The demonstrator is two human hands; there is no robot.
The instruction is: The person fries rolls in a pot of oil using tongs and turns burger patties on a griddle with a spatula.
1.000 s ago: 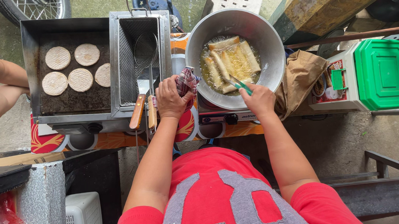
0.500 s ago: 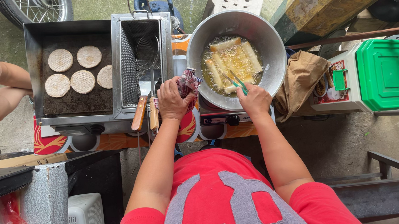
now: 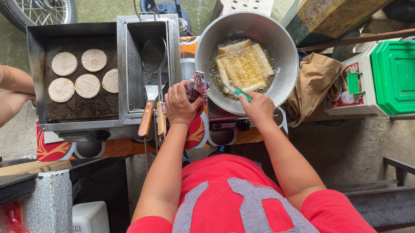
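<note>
Fingers of your left hand (image 3: 181,103) clench the checked cloth (image 3: 197,84) at the pan (image 3: 204,46); your right hand (image 3: 258,107) grips green-handled tongs (image 3: 236,91). Turn rolls (image 3: 242,63) gently, away from spatter.

Wheel (image 3: 35,10) cut by top edge; co-worker's arm (image 3: 3,95) cut at left edge.

Both arms stretch forward from the red-sleeved shoulders, bare from the upper arm down, elbows slightly bent. The left hand (image 3: 181,103) sits far out and a little left of centre, back of the hand up, fingers curled tight in a closed grip. The right hand (image 3: 258,107) is just to its right, knuckles up, fingers pinched shut in a fist-like hold, wrist angled slightly inward.
</note>
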